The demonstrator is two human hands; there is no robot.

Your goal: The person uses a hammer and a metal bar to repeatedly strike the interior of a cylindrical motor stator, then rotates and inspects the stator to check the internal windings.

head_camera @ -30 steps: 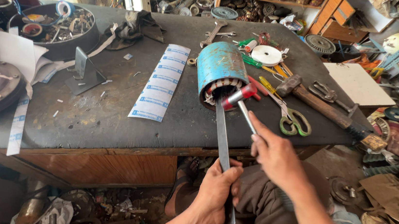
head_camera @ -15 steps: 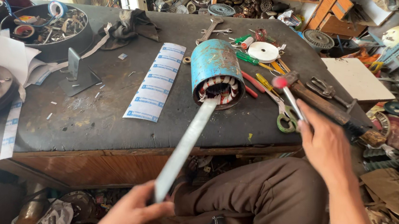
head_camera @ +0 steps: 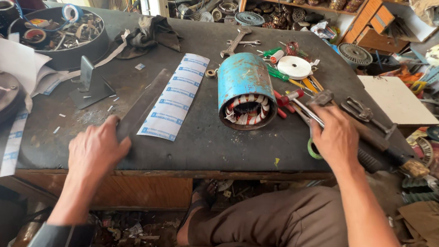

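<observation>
A blue cylindrical motor stator [head_camera: 245, 83] lies on its side mid-table, its copper windings facing me. My left hand [head_camera: 96, 149] rests at the table's near edge, gripping the near end of a long flat metal bar [head_camera: 144, 100] that lies on the dark tabletop. Beside the bar lies a white strip of insulation paper [head_camera: 175, 96] with blue print. My right hand [head_camera: 336, 137] is right of the stator, closed on a red-handled screwdriver [head_camera: 299, 103] lying low over the tools there.
A round tray [head_camera: 84, 51] of tape rolls and a metal bracket [head_camera: 89, 80] are at the left. A wrench [head_camera: 235, 42], a white disc [head_camera: 294, 67], a hammer [head_camera: 383, 150], pliers and scissors crowd the right. A cloth [head_camera: 147, 33] lies at the back; shelves stand behind.
My left hand has swung the metal bar away from the stator and laid it flat at the left. My right hand has brought the screwdriver down to the table.
</observation>
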